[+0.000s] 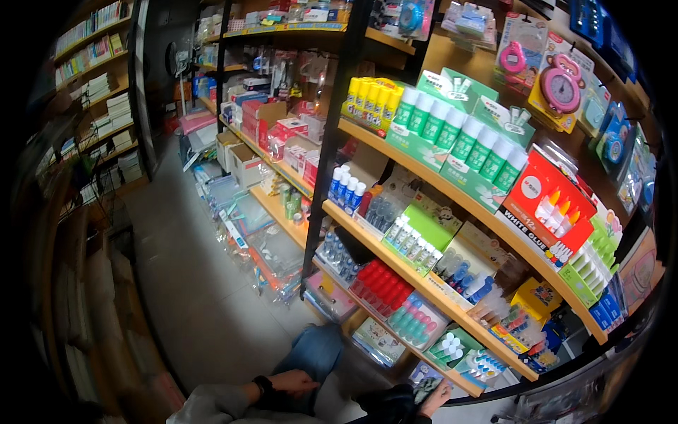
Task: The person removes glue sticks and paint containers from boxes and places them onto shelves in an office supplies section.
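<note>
My left hand [294, 382], with a black band on its wrist, rests near the knee of blue jeans [313, 347]. Its fingers look curled and I see nothing in them. At the bottom shelf's front edge, my right hand [437, 398] is closed around a crumpled grey-green cloth [425, 390]. Just above it are boxes of white-capped tubes [447, 347] and blue-tipped bottles [481, 364]. Higher up, green glue sticks [456, 137], yellow glue sticks [372, 99] and a red box of white glue [548, 206] line a wooden shelf.
Black uprights [335, 132] frame the shelving. Packaged goods [562, 79] hang on hooks at upper right. Plastic-wrapped stock [265, 241] lies on the floor along the aisle [212, 318]. Bookshelves [106, 85] stand across the aisle, with a fan [177, 58] at the far end.
</note>
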The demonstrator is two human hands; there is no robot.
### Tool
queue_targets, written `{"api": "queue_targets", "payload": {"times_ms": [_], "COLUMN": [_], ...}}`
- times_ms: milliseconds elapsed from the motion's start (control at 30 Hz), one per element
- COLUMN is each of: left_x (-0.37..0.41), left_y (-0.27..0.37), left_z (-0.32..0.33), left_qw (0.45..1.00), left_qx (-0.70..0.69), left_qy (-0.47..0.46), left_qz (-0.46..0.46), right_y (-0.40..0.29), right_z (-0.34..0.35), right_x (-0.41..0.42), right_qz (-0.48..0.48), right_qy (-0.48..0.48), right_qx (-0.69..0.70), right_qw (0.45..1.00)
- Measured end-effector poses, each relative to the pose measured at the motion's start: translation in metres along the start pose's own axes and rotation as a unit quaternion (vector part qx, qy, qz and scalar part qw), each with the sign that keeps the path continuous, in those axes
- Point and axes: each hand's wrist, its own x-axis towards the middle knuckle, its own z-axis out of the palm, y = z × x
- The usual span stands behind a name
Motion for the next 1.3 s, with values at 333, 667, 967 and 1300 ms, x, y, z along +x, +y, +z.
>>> {"api": "queue_targets", "payload": {"times_ms": [333,667,967,1300], "left_x": [-0.002,0.005,0.000,-0.011], "left_y": [0.008,-0.005,-0.005,-0.008], "left_z": [0.001,0.004,-0.005,-0.009], "left_qw": [0.999,0.998,0.996,0.997], "left_qx": [-0.034,-0.045,-0.068,-0.077], "left_qy": [0.006,-0.010,-0.020,-0.004], "left_qz": [0.002,0.050,0.046,0.018], "right_y": [-0.058,-0.054,-0.020,-0.062], "right_z": [-0.036,-0.039,0.042,0.089], "right_x": [-0.028,-0.027,-0.013,-0.037], "right_qz": [0.001,0.017,-0.012,0.060], "right_qy": [0.029,-0.008,-0.062,-0.126], "right_qx": [-0.169,-0.220,0.002,0.071], "right_qw": [0.985,0.975,0.998,0.988]}}
